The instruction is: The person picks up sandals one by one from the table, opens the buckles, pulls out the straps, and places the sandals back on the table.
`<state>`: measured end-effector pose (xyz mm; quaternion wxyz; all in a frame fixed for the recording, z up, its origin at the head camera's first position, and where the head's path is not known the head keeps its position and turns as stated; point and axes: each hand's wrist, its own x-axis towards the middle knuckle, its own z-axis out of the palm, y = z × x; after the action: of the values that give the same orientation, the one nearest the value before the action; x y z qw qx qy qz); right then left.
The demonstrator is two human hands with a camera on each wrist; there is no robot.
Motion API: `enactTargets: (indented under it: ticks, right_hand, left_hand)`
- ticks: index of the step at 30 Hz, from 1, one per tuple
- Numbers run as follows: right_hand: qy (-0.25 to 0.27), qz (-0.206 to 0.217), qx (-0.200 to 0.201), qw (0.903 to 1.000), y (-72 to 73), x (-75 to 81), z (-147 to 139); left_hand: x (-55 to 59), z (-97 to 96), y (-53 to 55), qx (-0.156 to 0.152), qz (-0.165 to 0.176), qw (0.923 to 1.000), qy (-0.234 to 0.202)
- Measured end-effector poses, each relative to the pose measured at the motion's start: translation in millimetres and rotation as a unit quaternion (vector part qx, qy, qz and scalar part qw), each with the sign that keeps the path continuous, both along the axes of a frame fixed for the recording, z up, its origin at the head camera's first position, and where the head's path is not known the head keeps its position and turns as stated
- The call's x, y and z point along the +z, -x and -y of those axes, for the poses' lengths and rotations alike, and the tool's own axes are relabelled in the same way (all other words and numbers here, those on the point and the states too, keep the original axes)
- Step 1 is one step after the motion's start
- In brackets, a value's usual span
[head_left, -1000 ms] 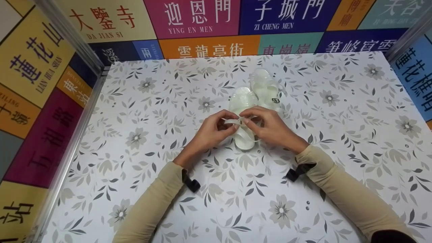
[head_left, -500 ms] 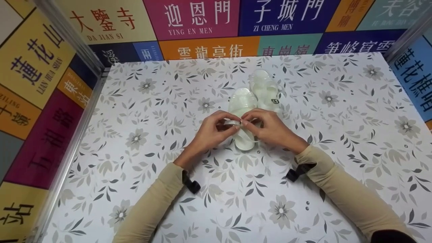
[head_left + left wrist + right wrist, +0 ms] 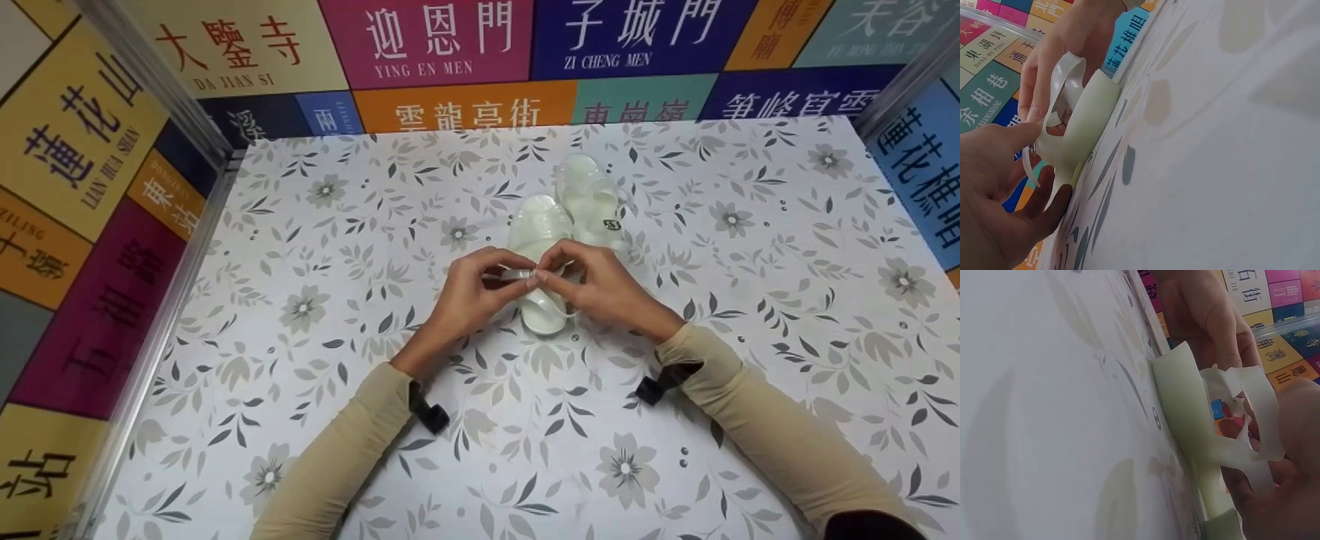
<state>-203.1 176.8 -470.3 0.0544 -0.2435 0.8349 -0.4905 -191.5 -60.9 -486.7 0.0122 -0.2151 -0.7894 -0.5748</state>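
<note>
A pale, translucent sandal [image 3: 538,216] lies on the table under both hands, its toe end away from me. My left hand [image 3: 474,291] pinches its ankle strap [image 3: 514,274] between thumb and fingertips. From the other side, my right hand [image 3: 604,289] pinches the strap where the two sets of fingertips meet. A small metal buckle [image 3: 1032,148] shows beside the left fingers in the left wrist view. The strap stands up in a loop over the heel in the right wrist view. Fingers hide part of the strap and buckle.
A matching sandal [image 3: 581,180] lies just beyond, to the right, with a dark buckle [image 3: 612,224] on its side. The table [image 3: 225,360] has a grey leaf-and-flower cover. Panels with large lettering [image 3: 442,45] stand along its back and sides.
Both hands stay over the near sandal. The fingertips have come closer together at the strap, and the left hand has shifted slightly to the right. The sandals keep their places.
</note>
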Motion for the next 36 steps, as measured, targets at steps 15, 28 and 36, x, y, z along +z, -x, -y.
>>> enactTargets:
  ticks: [15,28,36]
  right_hand:
    - [0.003,0.018,0.013,0.9997,1.5,1.7,-1.4]
    - [0.008,0.022,0.014,0.9996,0.8,-0.7,-2.0]
    - [-0.008,0.026,0.014,0.9995,1.1,-0.5,-3.6]
  left_hand:
    - [0.9,-0.3,3.4,-0.004,0.038,0.9988,-0.029]
    - [-1.0,1.3,2.8,-0.005,0.042,0.9987,-0.029]
    - [-0.5,1.7,2.6,0.000,0.046,0.9986,-0.024]
